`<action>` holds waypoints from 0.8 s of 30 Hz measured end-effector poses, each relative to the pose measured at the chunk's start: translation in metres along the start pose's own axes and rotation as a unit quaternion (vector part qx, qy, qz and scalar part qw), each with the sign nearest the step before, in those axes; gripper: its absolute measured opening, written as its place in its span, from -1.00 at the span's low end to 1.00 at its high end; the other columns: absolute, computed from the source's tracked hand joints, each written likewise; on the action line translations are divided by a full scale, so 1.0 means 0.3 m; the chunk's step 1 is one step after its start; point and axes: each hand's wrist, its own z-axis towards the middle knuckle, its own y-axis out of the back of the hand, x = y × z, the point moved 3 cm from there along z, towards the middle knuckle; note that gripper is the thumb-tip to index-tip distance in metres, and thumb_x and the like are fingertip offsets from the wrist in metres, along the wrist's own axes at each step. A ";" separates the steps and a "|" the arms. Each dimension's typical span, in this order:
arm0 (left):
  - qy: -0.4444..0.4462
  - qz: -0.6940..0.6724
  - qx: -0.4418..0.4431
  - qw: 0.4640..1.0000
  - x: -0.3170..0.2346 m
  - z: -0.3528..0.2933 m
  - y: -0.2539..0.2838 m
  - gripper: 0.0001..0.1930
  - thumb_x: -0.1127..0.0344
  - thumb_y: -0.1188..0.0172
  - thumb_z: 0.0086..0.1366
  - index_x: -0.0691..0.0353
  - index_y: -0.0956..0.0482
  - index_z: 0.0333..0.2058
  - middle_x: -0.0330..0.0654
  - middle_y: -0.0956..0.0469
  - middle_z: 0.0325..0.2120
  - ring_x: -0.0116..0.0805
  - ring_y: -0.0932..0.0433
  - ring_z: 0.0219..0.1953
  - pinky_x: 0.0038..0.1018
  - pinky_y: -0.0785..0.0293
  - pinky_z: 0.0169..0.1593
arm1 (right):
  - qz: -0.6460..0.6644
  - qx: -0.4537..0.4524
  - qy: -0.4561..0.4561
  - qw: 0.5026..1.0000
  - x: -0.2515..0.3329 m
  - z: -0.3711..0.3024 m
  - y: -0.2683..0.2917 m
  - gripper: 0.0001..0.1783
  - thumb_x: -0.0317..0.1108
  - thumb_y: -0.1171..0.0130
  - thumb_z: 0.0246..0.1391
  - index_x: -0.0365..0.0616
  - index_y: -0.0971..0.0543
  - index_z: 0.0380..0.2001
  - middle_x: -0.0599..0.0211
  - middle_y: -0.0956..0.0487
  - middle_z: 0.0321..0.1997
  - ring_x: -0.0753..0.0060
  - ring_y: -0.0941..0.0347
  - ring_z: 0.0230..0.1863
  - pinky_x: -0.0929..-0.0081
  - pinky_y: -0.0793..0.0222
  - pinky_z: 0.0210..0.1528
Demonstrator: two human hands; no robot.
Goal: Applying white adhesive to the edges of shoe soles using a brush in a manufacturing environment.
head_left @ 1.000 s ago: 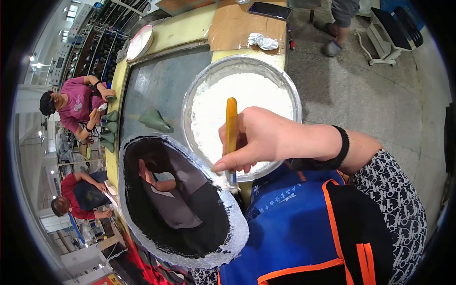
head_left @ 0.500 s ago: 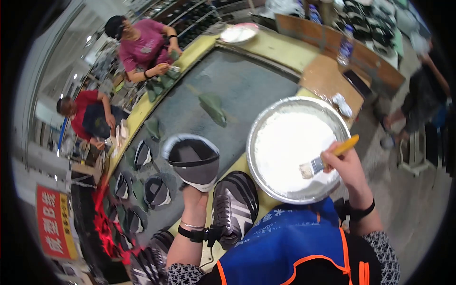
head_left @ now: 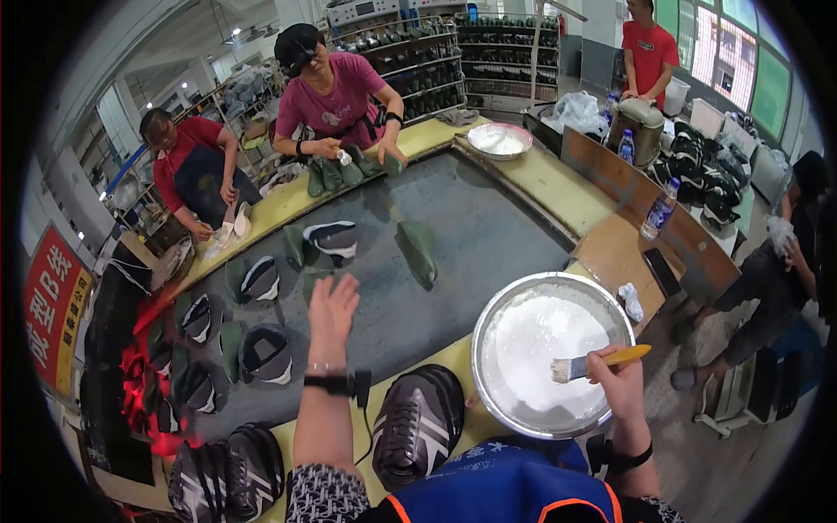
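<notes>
Left hand (head_left: 333,312) is released, nothing in it, fingers extended and spread, out over the gray work surface (head_left: 479,218). Nearest to it is a dark-and-white shoe upper (head_left: 333,240) lying just beyond the fingertips, next to green foot-shaped forms; can't tell from this angle if the fingers touch the form right behind them. Right hand (head_left: 615,379) is grasping the brush (head_left: 571,370) by its yellow handle, bristles pointing left. Brush is above the metal bowl (head_left: 480,349), inside the rim as seen from here; can't tell if the bristles touch the white paste (head_left: 549,336). Bowl sits at the near right edge of the table. More uppers and green forms lie in rows left of the left hand, and a separate green form (head_left: 417,251) lies nearer the middle of the surface. 1 dark laced shoe (head_left: 418,424) with pale stripes stands between the left forearm and the bowl; more striped shoes (head_left: 227,475) are at the lower left. Beyond the bowl: crumpled white wad (head_left: 629,302), phone (head_left: 661,272), bottle (head_left: 660,209). Across the table, 2 co-workers, 1 in a pink top (head_left: 336,105), 1 in red (head_left: 187,161), have their hands on workpieces.
</notes>
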 end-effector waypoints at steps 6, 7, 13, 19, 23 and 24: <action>0.054 0.515 0.310 0.797 0.067 -0.519 0.009 -0.26 0.20 -0.27 0.21 0.18 -0.19 0.32 0.07 -0.32 0.24 -0.10 -0.29 0.29 -0.22 -0.26 0.27 | -0.247 -0.025 0.034 0.968 -0.071 0.000 -0.009 -0.83 -0.40 -0.35 0.00 -0.28 -0.60 -0.44 0.24 -0.63 -0.44 0.44 -0.56 -0.47 0.52 -0.44 -0.39; 0.036 0.552 0.367 0.748 0.061 -0.604 0.017 -0.19 0.26 -0.32 0.12 0.11 -0.17 0.34 0.10 -0.25 0.27 -0.03 -0.22 0.33 -0.20 -0.23 0.29 | -0.311 -0.012 0.046 0.949 -0.074 0.004 -0.023 -0.81 -0.36 -0.37 -0.03 -0.25 -0.61 -0.44 0.20 -0.63 -0.43 0.37 -0.58 -0.46 0.48 -0.45 -0.38; -0.002 0.710 0.335 0.619 0.106 -0.874 -0.002 -0.02 0.42 -0.33 -0.15 -0.16 -0.19 0.33 0.19 0.01 0.36 0.35 -0.13 0.31 -0.17 -0.27 0.28 | -0.475 0.058 0.049 0.876 -0.125 0.000 -0.069 -0.76 -0.25 -0.39 -0.07 -0.18 -0.64 -0.41 0.15 -0.63 -0.43 0.21 -0.59 -0.46 0.38 -0.47 -0.37; -0.050 0.749 0.247 0.613 0.064 -0.873 -0.002 -0.17 0.62 -0.10 -0.18 -0.07 -0.39 0.20 0.18 -0.30 0.20 0.20 -0.34 0.19 -0.16 -0.40 0.17 | -0.319 0.006 0.092 0.943 0.037 -0.031 -0.068 -0.82 -0.30 -0.36 -0.01 -0.18 -0.64 -0.43 0.20 -0.65 -0.42 0.33 -0.61 -0.42 0.45 -0.47 -0.36; -0.117 0.623 0.185 0.751 -0.147 -0.854 -0.126 -0.26 0.70 -0.03 -0.13 0.22 -0.41 0.17 0.07 -0.43 0.10 0.03 -0.48 0.10 -0.32 -0.33 0.21 | -0.233 -0.102 0.213 0.943 0.140 -0.057 -0.063 -0.82 -0.30 -0.33 0.03 -0.20 -0.62 -0.39 0.21 -0.63 -0.41 0.34 -0.59 -0.42 0.45 -0.45 -0.37; -0.137 0.533 0.130 0.825 -0.159 -0.870 -0.199 -0.30 0.66 -0.14 -0.05 0.31 -0.36 0.18 -0.02 -0.45 0.08 -0.11 -0.45 0.13 -0.37 -0.30 0.22 | -0.219 -0.135 0.304 0.917 0.145 -0.057 -0.064 -0.82 -0.30 -0.32 0.04 -0.20 -0.62 -0.38 0.20 -0.62 -0.41 0.31 -0.58 -0.42 0.43 -0.45 -0.37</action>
